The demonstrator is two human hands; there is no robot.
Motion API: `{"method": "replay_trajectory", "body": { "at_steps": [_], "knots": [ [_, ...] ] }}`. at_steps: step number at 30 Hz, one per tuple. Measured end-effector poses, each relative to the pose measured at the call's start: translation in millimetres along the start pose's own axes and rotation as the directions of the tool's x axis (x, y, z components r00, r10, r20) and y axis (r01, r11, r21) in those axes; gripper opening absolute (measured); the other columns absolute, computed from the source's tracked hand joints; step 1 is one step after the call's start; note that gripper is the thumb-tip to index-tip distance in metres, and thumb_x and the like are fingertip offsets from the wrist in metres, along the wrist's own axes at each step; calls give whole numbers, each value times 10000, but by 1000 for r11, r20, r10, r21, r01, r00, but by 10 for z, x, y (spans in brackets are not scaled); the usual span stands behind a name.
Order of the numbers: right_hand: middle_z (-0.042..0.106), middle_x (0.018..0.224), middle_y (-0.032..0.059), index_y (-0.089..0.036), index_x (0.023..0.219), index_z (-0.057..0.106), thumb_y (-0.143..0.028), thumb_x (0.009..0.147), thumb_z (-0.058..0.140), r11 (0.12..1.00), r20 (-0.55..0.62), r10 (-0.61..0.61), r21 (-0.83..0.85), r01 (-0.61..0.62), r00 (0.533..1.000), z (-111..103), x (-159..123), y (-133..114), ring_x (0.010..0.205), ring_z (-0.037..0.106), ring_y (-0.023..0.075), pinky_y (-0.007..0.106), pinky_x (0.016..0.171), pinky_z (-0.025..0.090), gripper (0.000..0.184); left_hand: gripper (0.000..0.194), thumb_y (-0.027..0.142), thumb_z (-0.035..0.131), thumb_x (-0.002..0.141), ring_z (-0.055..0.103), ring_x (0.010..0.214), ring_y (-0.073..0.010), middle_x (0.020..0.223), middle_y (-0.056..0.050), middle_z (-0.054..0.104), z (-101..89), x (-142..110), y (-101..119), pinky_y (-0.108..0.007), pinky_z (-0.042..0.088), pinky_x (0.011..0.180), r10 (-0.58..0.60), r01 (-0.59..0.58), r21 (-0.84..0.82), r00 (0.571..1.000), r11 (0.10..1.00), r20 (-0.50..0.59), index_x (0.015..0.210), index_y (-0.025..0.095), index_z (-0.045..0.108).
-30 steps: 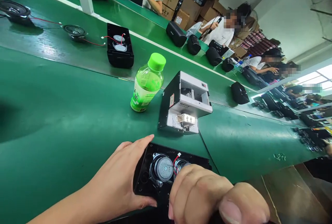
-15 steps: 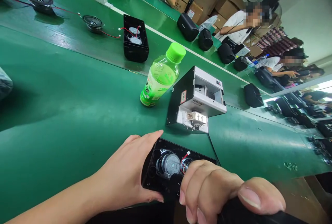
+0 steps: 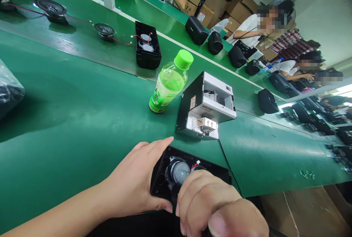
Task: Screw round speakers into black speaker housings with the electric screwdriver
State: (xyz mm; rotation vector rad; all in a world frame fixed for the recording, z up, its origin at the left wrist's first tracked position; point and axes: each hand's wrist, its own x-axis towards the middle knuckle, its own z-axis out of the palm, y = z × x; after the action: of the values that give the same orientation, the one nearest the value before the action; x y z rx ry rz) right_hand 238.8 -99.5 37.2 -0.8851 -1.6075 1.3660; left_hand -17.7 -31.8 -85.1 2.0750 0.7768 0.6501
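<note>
At the bench's near edge lies an open black speaker box (image 3: 162, 187), its inside facing up. Set in it are a round speaker driver (image 3: 180, 173) and a second driver, mostly hidden. A red wire with a white plug (image 3: 197, 163) rises between them. My left hand (image 3: 137, 182) grips the box's left end, thumb at the near side and fingers at the far side. My right hand (image 3: 217, 207) is wrapped round a black electric screwdriver (image 3: 175, 193) above the box. Its tip is hidden, so contact with the box cannot be made out.
Beyond the box stand a white-and-black machine (image 3: 206, 107) with a cable and a green-capped drink bottle (image 3: 169, 83). Another open speaker box (image 3: 147, 46) and wired loose speakers (image 3: 51, 8) lie farther left. A plastic-wrapped item (image 3: 9, 90) is at the left edge. People work across the bench.
My right hand has moved left over the box, and the screwdriver has swung from slanting right to pointing more toward me. My left hand keeps its grip. The view has shifted slightly.
</note>
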Motion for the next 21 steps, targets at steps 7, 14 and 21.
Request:
{"method": "replay_trajectory", "body": {
  "at_steps": [7,14,21],
  "knots": [
    [1012,992,45,-351,1544,904,-260,1375,548,926,-78,-349,-186,330,934,187,-84,238,851,1005,260,460,878,820,404,1694,518,1231,741,778,1670,-486,1920,-154,709,-203,133,183,-715,611,1447,-72,68,36,989,997,126,2101,432,225],
    [962,841,-44,-500,1718,793,-391,1331,710,843,-86,-534,-130,521,841,205,73,645,558,865,231,366,660,734,410,1557,461,1219,715,557,1886,-581,2094,-269,462,-338,305,382,-771,565,1502,-86,35,177,953,984,289,2050,311,431],
    [892,657,75,-305,946,981,-742,1276,658,893,-180,-450,-107,438,875,264,258,722,486,846,311,410,520,748,636,1493,428,1125,653,653,1772,-604,1979,-289,599,-224,482,367,-727,571,1497,-49,-61,296,935,953,350,1998,232,507]
  ]
}}
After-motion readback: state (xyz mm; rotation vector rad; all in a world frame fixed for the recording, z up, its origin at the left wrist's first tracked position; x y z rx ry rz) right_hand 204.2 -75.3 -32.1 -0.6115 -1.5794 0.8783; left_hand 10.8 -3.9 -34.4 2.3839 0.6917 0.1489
